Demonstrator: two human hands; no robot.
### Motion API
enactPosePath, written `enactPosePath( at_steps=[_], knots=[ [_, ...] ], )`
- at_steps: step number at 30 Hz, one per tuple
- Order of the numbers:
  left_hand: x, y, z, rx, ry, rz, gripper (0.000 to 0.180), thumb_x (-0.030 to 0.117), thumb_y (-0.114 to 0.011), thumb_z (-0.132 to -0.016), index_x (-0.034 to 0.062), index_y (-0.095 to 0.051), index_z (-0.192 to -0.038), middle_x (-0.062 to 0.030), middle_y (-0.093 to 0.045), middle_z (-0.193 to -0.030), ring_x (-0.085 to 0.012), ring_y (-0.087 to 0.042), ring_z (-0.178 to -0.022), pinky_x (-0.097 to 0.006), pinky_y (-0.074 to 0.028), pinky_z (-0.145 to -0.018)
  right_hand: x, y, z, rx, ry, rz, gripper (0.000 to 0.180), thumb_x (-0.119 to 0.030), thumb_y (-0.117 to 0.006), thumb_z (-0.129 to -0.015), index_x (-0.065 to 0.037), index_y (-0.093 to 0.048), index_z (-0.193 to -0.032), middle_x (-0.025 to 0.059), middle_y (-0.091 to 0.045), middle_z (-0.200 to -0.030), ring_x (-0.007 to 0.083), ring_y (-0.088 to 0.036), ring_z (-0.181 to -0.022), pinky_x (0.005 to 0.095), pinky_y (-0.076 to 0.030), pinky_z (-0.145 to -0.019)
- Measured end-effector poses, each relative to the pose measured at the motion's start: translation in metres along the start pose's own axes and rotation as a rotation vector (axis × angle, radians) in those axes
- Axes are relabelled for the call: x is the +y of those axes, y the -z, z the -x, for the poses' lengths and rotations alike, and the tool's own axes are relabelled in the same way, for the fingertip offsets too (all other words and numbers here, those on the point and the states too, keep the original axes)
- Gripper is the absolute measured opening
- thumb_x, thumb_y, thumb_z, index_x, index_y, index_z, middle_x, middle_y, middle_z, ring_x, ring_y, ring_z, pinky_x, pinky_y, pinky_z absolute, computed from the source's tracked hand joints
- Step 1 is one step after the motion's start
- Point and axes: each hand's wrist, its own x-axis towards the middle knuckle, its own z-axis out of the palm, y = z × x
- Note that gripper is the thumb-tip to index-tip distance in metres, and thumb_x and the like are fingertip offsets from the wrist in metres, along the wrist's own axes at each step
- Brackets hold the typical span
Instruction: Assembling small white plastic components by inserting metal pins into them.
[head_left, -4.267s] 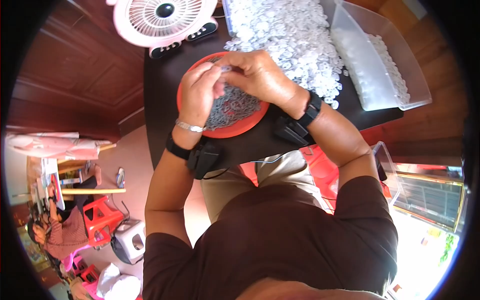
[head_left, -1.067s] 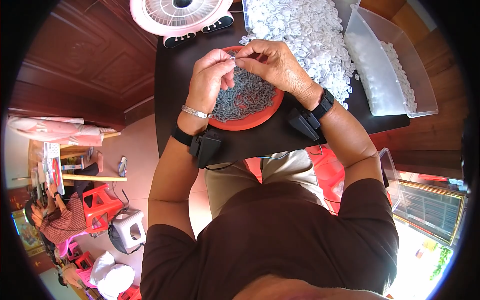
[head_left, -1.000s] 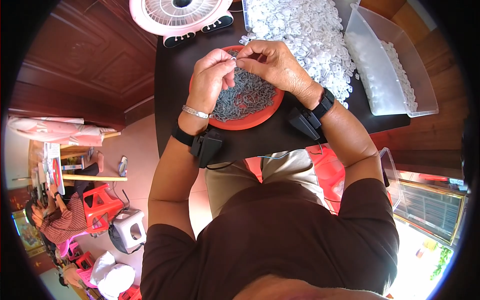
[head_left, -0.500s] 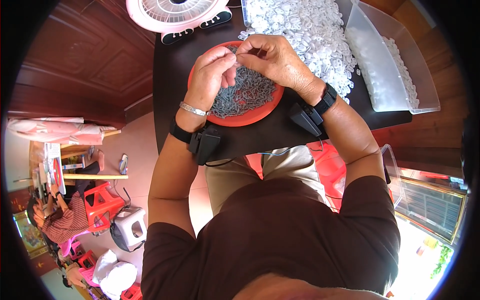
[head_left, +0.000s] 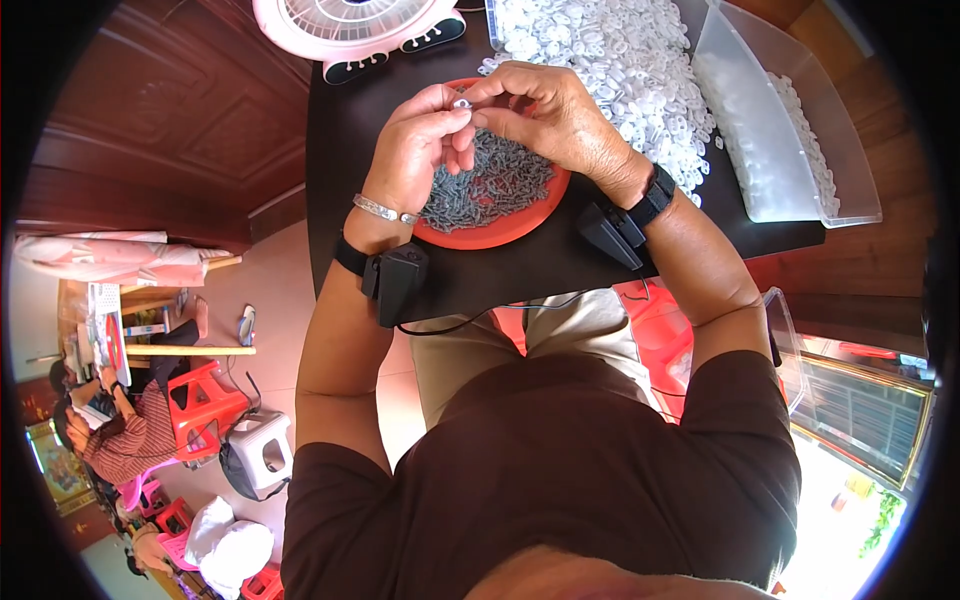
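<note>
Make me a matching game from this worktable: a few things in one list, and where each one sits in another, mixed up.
Things:
1. red plate
2. pink fan
3. clear bin
4. white plastic pieces

Places:
A. far edge of the table, on the left
B. right end of the table
C. under both hands, full of small grey parts
D. heaped loose between plate and bin

Pairs: 1-C, 2-A, 3-B, 4-D

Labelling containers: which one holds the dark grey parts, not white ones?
The round red plate under both hands, heaped with dark grey parts. The clear plastic bin at right holds white pieces only.
</note>
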Motion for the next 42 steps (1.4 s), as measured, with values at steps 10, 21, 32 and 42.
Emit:
enactPosePath(
  at_steps=[10, 21, 32, 42],
  knots=[
    [0.001, 0.0, 0.001, 0.063, -0.033, -0.201, 0.019, 0.021, -0.051, -0.088, 0.006, -0.055, -0.078, 0.0007, -0.051, -0.062, -0.0081, -0.05, -0.052, -0.019, -0.035, -0.048, 0.0, 0.011, -0.002, -0.149, 0.025, 0.23, 0.017, -0.012, -0.069, -0.076, -0.007, -0.067, -0.092, 0.0051, -0.064, -0.085, 0.0183, -0.061, -0.076, 0.0276, -0.049, -0.068],
    [0.0, -0.003, 0.001, 0.182, -0.048, -0.18, 0.019, 0.02, -0.051, -0.088, 0.0062, -0.056, -0.075, 0.0022, -0.047, -0.059, -0.0075, -0.048, -0.05, -0.019, -0.033, -0.046, -0.001, 0.0, 0.008, -0.49, 0.132, 0.589, 0.009, -0.014, -0.065, -0.073, -0.008, -0.062, -0.079, 0.0079, -0.057, -0.08, 0.0267, -0.058, -0.083, 0.0376, -0.047, -0.071],
    [0.0, 0.002, -0.001, 0.24, -0.095, -0.162, 0.02, 0.019, -0.052, -0.086, 0.0036, -0.058, -0.075, 0.0008, -0.049, -0.059, -0.0088, -0.049, -0.049, -0.02, -0.034, -0.045, 0.002, -0.004, 0.006, -0.438, 0.141, 0.579, 0.01, -0.015, -0.062, -0.077, -0.006, -0.061, -0.081, 0.0101, -0.058, -0.079, 0.0298, -0.059, -0.077, 0.0386, -0.047, -0.068],
    [0.004, 0.0, 0.001, 0.226, -0.093, -0.167, 0.021, 0.02, -0.052, -0.086, 0.0038, -0.057, -0.075, 0.0011, -0.049, -0.059, -0.0079, -0.048, -0.049, -0.019, -0.033, -0.045, 0.001, 0.007, -0.003, -0.243, -0.129, 0.427, 0.026, -0.029, -0.059, -0.087, -0.003, -0.061, -0.081, 0.0133, -0.06, -0.069, 0.0308, -0.058, -0.065, 0.0389, -0.045, -0.061]
  ],
)
